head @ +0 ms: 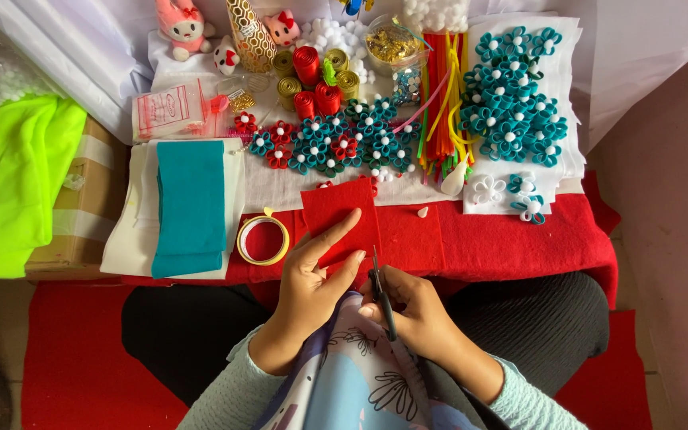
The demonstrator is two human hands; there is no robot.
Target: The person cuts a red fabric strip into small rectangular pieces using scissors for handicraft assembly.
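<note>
My left hand holds a square piece of red felt by its near edge, thumb and fingers spread over it. My right hand grips dark scissors, their blades pointing up at the felt's lower right edge. Both hands work over my lap, just in front of a low table covered in red cloth.
A roll of tape lies left of the felt, beside folded teal and white fabric. Behind are many teal and red felt flowers, ribbon rolls, pipe cleaners, small plush toys and a neon green cloth.
</note>
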